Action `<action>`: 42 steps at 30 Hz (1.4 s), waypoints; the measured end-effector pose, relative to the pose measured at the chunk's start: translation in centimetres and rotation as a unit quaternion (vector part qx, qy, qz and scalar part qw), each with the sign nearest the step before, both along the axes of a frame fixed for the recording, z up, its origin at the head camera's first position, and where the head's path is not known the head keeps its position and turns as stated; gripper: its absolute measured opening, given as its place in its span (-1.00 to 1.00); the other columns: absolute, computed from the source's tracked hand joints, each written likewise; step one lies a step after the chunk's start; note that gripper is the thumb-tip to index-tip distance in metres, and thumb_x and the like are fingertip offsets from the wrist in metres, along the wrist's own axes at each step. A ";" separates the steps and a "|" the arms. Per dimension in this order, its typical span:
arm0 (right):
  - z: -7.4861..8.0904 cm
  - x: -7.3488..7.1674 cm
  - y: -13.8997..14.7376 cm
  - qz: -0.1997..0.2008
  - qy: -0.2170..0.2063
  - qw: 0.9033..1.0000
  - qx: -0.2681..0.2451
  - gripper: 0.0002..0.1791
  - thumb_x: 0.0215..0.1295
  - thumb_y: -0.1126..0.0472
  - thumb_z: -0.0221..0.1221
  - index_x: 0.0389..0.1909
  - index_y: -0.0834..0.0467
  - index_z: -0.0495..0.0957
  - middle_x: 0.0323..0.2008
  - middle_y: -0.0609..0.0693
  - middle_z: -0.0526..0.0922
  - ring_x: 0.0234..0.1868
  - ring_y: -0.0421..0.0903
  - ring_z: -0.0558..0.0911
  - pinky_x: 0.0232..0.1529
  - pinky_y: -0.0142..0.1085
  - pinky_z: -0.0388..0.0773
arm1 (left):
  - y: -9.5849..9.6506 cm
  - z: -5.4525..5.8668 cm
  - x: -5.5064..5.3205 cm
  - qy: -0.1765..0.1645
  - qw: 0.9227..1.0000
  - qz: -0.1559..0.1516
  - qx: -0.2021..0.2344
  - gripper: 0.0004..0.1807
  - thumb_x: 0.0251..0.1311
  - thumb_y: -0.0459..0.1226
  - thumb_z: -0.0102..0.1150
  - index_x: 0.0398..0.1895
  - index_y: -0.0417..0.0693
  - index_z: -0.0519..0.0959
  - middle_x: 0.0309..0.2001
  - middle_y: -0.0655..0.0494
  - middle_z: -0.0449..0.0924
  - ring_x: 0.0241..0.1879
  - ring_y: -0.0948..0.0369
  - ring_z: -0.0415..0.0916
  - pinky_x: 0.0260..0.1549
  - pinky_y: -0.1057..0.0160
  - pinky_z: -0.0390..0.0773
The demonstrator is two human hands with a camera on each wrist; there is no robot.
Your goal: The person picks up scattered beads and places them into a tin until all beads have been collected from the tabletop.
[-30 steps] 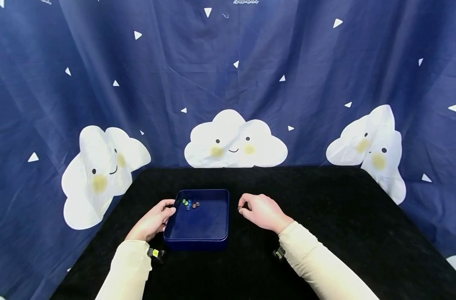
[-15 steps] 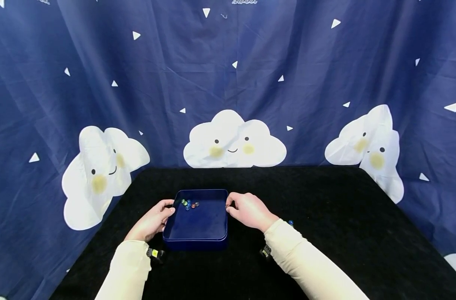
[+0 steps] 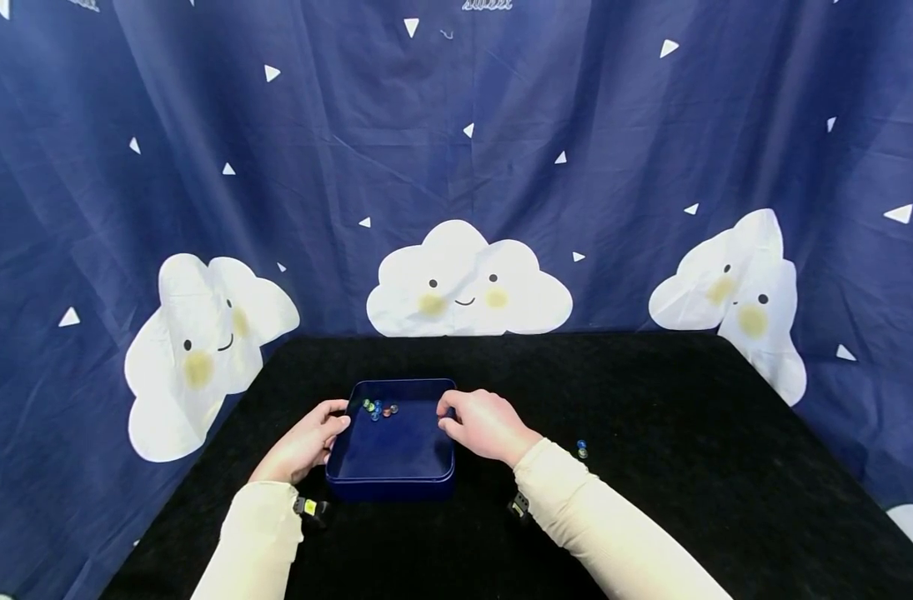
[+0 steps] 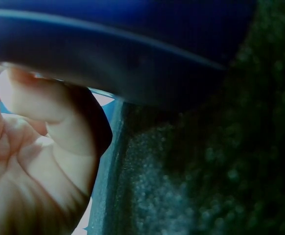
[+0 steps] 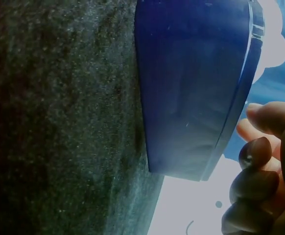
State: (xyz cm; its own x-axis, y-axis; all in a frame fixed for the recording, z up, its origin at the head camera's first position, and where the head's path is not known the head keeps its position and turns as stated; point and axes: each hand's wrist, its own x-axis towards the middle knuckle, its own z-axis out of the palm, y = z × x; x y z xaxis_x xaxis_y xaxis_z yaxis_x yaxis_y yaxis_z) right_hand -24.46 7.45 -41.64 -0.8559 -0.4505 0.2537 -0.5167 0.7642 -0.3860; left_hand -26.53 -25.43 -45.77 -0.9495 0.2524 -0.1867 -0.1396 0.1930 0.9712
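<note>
A dark blue square tin [image 3: 396, 450] stands on the black table, with several glass marbles [image 3: 377, 410] grouped near its far left corner. My left hand [image 3: 306, 440] grips the tin's left side, thumb at the rim; the left wrist view shows curled fingers [image 4: 35, 98] under the tin's edge. Over the right rim is my right hand [image 3: 489, 427], thumb and forefinger bent together in a pinch. The brownish marble seen there earlier is hidden by the fingertips now. In the right wrist view the fingers [image 5: 255, 183] are curled beside the tin's wall [image 5: 191, 93].
Two more marbles, a blue one [image 3: 581, 444] and a pale one [image 3: 582, 454], lie on the black cloth [image 3: 651, 400] right of the right forearm. A blue curtain [image 3: 456, 167] with white clouds hangs behind the table.
My right hand has moved left from beside the tin to over its right rim, carrying a small marble. The two marbles on the cloth have come into view. My left hand stays put.
</note>
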 end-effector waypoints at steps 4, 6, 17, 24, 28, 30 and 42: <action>0.0 0.2 0.1 -0.004 -0.010 1.000 0.003 -0.84 0.35 0.00 0.28 -0.09 -0.11 0.64 -0.53 -0.29 0.51 -0.51 -0.27 0.50 -0.46 -0.29 0.46 | 0.0 0.0 0.1 0.000 1.000 -0.008 0.006 -0.49 0.54 -0.27 -0.05 0.43 -0.25 0.13 -0.34 0.06 0.33 -0.47 0.26 0.35 -0.58 0.31 0.51; 0.0 0.2 0.3 -0.006 -0.011 1.000 0.001 -0.83 0.36 0.01 0.28 -0.08 -0.11 0.64 -0.54 -0.28 0.49 -0.54 -0.27 0.48 -0.48 -0.30 0.45 | 0.0 0.0 0.2 -0.001 1.000 -0.010 0.009 -0.49 0.54 -0.28 -0.06 0.42 -0.26 0.12 -0.34 0.06 0.33 -0.47 0.26 0.34 -0.58 0.31 0.50; 0.1 0.0 2.8 -0.012 0.038 0.999 -0.018 -0.89 0.30 0.12 0.32 -0.19 -0.07 0.63 -0.61 -0.29 0.44 -0.58 -0.28 0.44 -0.43 -0.29 0.46 | -0.1 0.1 0.0 0.000 1.000 0.004 -0.002 -0.53 0.54 -0.28 -0.06 0.41 -0.21 0.19 -0.31 0.00 0.34 -0.45 0.20 0.36 -0.55 0.28 0.53; 0.0 0.3 5.6 -0.016 0.028 0.999 -0.022 -0.87 0.27 0.15 0.31 -0.17 -0.01 0.65 -0.62 -0.29 0.43 -0.58 -0.27 0.43 -0.40 -0.27 0.46 | -0.1 0.0 0.1 0.001 1.000 0.004 -0.002 -0.53 0.54 -0.26 -0.04 0.40 -0.20 0.20 -0.32 0.03 0.34 -0.45 0.22 0.36 -0.54 0.28 0.54; -0.1 0.7 7.6 -0.023 0.015 0.999 -0.018 -0.88 0.27 0.15 0.31 -0.18 -0.01 0.65 -0.62 -0.30 0.42 -0.59 -0.28 0.42 -0.41 -0.26 0.45 | 0.0 0.0 0.1 0.004 1.000 -0.001 -0.003 -0.52 0.54 -0.26 -0.05 0.41 -0.22 0.18 -0.32 0.02 0.35 -0.43 0.19 0.36 -0.54 0.27 0.53; -0.2 0.8 8.7 -0.025 0.014 0.999 -0.017 -0.88 0.26 0.15 0.32 -0.19 -0.01 0.65 -0.62 -0.30 0.42 -0.59 -0.29 0.41 -0.41 -0.26 0.45 | 0.0 0.0 0.1 0.004 1.000 -0.001 -0.005 -0.52 0.54 -0.26 -0.05 0.42 -0.21 0.18 -0.32 0.02 0.34 -0.43 0.18 0.36 -0.55 0.28 0.52; -0.6 1.9 15.1 -0.038 -0.017 0.999 -0.002 -0.88 0.23 0.19 0.32 -0.22 0.00 0.63 -0.64 -0.30 0.43 -0.66 -0.34 0.41 -0.45 -0.27 0.44 | 0.0 0.3 0.2 0.004 1.000 0.002 -0.007 -0.52 0.54 -0.27 -0.03 0.40 -0.23 0.18 -0.33 0.04 0.35 -0.47 0.24 0.32 -0.60 0.33 0.47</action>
